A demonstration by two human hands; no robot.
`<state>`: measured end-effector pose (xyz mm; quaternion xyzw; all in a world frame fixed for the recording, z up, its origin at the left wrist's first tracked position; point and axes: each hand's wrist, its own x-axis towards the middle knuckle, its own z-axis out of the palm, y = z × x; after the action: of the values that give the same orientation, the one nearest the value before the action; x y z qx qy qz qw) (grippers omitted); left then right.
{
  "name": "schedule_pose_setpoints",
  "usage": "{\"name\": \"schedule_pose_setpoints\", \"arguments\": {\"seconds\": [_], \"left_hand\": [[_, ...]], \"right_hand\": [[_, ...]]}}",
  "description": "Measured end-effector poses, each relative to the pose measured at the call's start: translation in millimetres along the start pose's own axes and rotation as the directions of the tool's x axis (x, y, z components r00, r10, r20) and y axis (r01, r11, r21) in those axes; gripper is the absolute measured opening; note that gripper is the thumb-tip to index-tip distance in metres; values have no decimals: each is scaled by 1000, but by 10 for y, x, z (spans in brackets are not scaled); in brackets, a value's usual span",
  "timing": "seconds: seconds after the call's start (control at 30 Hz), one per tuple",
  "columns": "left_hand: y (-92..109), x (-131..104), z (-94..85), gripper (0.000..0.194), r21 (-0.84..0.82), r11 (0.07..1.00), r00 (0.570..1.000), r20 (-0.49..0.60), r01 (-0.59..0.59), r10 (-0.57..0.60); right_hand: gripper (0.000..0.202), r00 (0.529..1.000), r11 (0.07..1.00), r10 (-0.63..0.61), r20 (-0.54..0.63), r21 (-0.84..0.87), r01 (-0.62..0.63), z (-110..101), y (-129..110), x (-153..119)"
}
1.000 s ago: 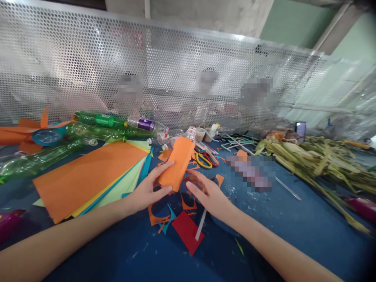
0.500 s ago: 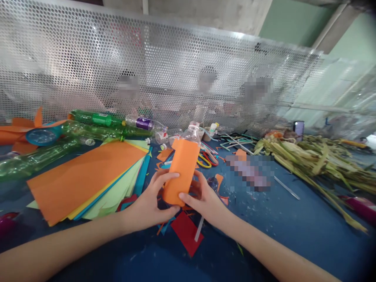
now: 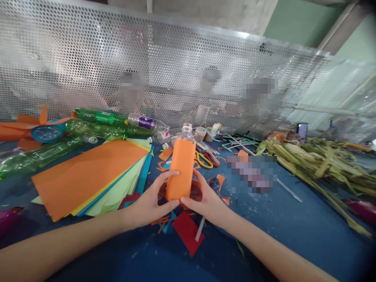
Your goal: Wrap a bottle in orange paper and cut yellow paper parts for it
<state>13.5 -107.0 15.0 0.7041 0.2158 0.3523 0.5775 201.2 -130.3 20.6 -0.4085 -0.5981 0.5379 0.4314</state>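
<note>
A clear plastic bottle point(image 3: 187, 134) with orange paper point(image 3: 179, 168) wrapped round its body is held between my two hands. My left hand point(image 3: 157, 196) grips its left side, with the thumb at the lower edge. On the right side, my right hand point(image 3: 205, 199) closes round it, thumb near the bottom of the paper. The bottle stands nearly upright, neck pointing away from me. Below the hands lie a red paper piece point(image 3: 188, 233), a white strip point(image 3: 200, 228) and orange and blue scraps. A fanned stack of coloured paper point(image 3: 91, 172) is left of my left hand.
Green plastic bottles point(image 3: 96, 129) lie at the back left, beside an orange and blue paper flower shape point(image 3: 47, 132). Scissors point(image 3: 207, 159) with yellow and red handles lie behind the bottle. Dried husks point(image 3: 311, 160) spread along the right. A perforated metal screen point(image 3: 176, 66) stands behind.
The wrapped bottle has turned from a rightward lean to nearly upright. My right thumb has slid slightly down toward the bottle's lower edge. Both hands keep hold.
</note>
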Motion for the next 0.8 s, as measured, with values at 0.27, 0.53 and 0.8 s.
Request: {"name": "schedule_pose_setpoints", "arguments": {"seconds": [0.27, 0.53, 0.8], "left_hand": [[-19, -15, 30, 53, 47, 998, 999, 5, -51, 51], [-13, 9, -15, 79, -114, 991, 995, -83, -69, 60], [-96, 48, -17, 61, -157, 988, 998, -57, 8, -17]], "right_hand": [[73, 997, 997, -73, 21, 20, 73, 24, 5, -2], [78, 997, 992, -73, 10, -98, 73, 44, 16, -41], [53, 982, 967, -186, 34, -172, 189, 66, -94, -57]]}}
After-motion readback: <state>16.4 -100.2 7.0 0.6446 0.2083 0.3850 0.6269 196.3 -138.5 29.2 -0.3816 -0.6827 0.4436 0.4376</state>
